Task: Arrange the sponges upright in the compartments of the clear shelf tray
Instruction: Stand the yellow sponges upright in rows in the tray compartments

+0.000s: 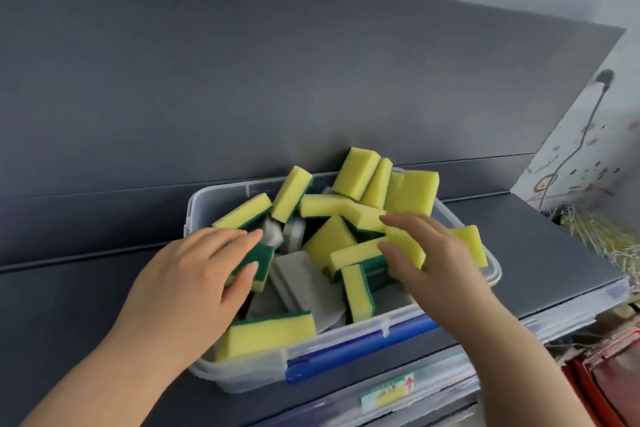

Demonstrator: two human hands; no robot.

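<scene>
Head view, nearest first. A label (386, 390) with a red arrow is fixed to the clear front edge below the shelf (86, 305), and a red crate (609, 381) shows at lower right.

The clear tray (242, 376) sits on the dark grey shelf at its front edge, with a blue strip (356, 345) along its front wall. Dividers inside it cannot be made out.

The front sponge (266, 333), yellow with a green face, lies on its long edge against the tray's front wall. Just right of it a narrow sponge (360, 295) stands on end. Grey pads (298, 274) lie between them, tilted.

The left hand (194, 274) reaches into the tray's left side. Its fingers and thumb are curled round a green-faced sponge (258, 258), gripping it.

The right hand (436, 253) reaches into the tray's right side. Its fingers and thumb are closed round a yellow sponge (407, 248), which rests among others.

The loose sponges (329, 206) in the middle lie jumbled, leaning at mixed angles and touching one another. The rear sponges (356, 172) stand roughly upright, side by side, rising above the tray's back rim.

Behind the tray stands a dark grey back panel (242, 80). At far right is a pale wall (588, 156) with drawings and a hanging cable.
</scene>
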